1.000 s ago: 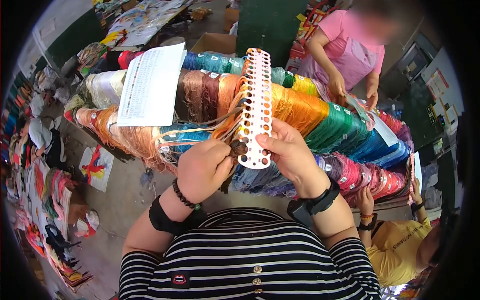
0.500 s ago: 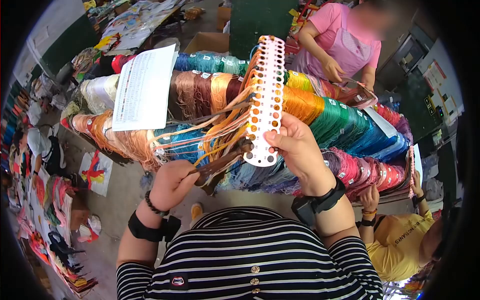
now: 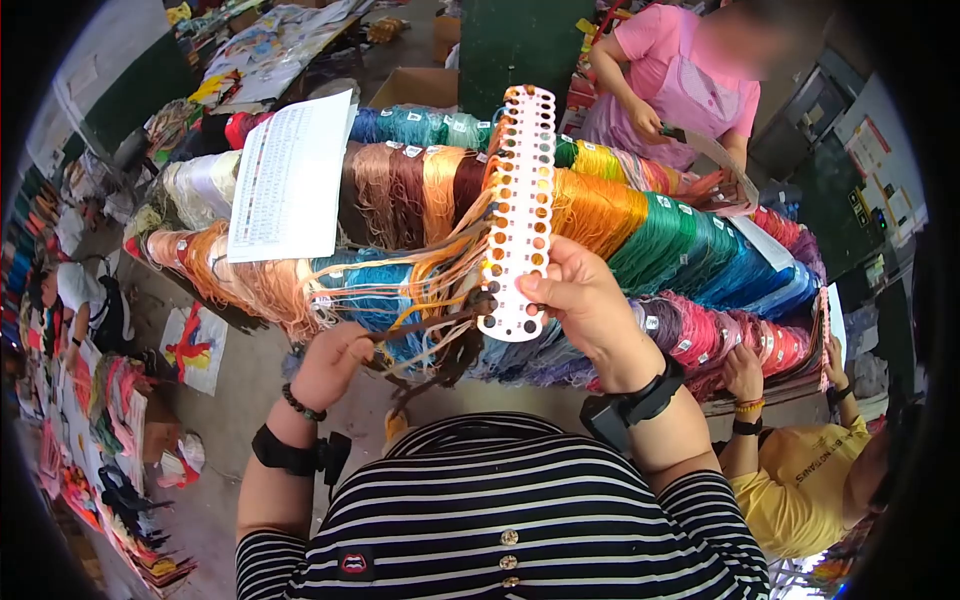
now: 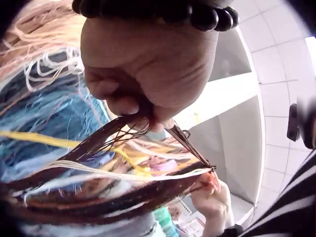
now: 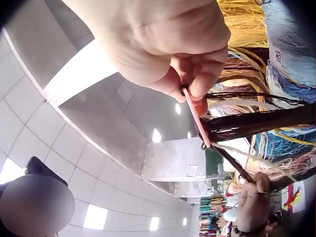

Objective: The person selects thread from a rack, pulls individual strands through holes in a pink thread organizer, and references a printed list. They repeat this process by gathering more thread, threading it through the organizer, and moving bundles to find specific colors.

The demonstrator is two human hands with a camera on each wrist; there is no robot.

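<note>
Upper left: long table (image 3: 252, 87) piled with papers. Open cardboard box (image 3: 412, 86) beside dark green panel (image 3: 500, 50). Person in pink top and apron (image 3: 675, 60) far side, upper right. Person in yellow shirt (image 3: 808, 490), lower right. Left floor: white sheet (image 3: 179, 322), red and yellow material on it. Right wrist view: lit ceiling panel (image 5: 96, 217), white wall tiles or ceiling squares, can't tell which.

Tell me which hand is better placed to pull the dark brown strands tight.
Probably the left hand: it pinches the dark brown strands out to one side, while the right hand grips the holed card near its lower end.
</note>
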